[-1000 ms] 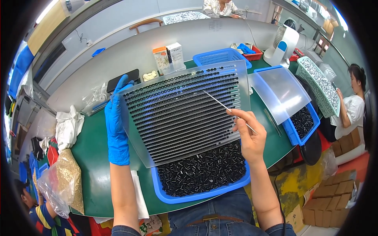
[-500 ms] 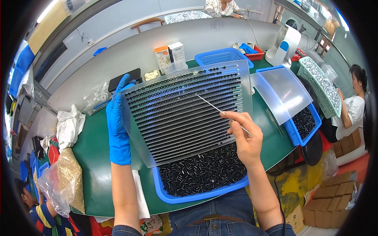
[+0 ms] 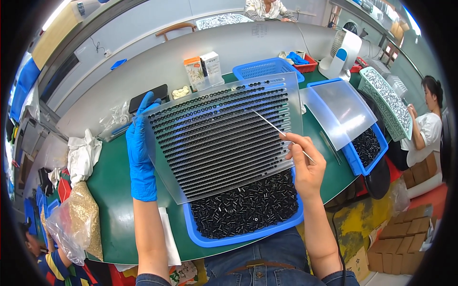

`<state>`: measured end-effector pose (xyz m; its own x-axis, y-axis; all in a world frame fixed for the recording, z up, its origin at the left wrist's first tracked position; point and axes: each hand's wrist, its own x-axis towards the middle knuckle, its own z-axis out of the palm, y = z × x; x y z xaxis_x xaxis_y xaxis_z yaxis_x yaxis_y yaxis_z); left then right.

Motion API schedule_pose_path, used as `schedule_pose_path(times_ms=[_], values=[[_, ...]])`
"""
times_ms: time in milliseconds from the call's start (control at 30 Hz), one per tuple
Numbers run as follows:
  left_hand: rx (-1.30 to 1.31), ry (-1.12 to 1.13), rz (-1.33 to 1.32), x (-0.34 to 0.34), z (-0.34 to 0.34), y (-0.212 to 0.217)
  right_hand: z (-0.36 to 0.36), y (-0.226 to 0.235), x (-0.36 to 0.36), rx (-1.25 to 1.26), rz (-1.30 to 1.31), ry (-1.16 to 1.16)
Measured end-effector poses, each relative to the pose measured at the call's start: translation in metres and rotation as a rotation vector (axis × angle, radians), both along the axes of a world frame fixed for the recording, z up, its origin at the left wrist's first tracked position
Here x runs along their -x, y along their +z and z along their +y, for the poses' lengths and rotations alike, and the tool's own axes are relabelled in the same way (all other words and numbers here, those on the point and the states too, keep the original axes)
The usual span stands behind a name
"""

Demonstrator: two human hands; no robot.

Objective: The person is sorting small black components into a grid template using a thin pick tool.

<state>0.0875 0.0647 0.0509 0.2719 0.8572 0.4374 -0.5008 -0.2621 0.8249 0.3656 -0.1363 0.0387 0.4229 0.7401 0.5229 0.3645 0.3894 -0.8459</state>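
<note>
A green counter (image 3: 114, 190) in a busy workshop carries a blue tray (image 3: 200, 236) of small black tubes (image 3: 248, 205). Above it tilts a clear grooved sorting plate (image 3: 219, 138), light but probably bendy and slick. The gloved left hand (image 3: 139, 152) grips its left edge; the bare right hand (image 3: 305, 164) pinches a thin metal rod (image 3: 274, 127) over the grooves.

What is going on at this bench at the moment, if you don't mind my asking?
A person's gloved left hand tilts a clear grooved tray over a blue bin of small black tubes. The bare right hand holds a thin metal rod, its tip on the tray's grooves. Most grooves hold rows of tubes. Another person sits at the right.
</note>
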Motion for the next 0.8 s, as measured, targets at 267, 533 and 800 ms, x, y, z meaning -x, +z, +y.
schedule_pose_path(times_ms=[267, 533, 800], values=[[-0.005, -0.018, 0.003, 0.0025, 0.0006, -0.0007, 0.0002, 0.0001, 0.0015, -0.037, -0.018, 0.006], [0.008, -0.008, 0.012, 0.0025, 0.0010, -0.0016, -0.0017, -0.0002, -0.0014, -0.038, -0.007, -0.017], [0.003, 0.005, 0.032, 0.0039, 0.0023, -0.0037, -0.0028, -0.0027, -0.0049, -0.050, -0.002, -0.032]])
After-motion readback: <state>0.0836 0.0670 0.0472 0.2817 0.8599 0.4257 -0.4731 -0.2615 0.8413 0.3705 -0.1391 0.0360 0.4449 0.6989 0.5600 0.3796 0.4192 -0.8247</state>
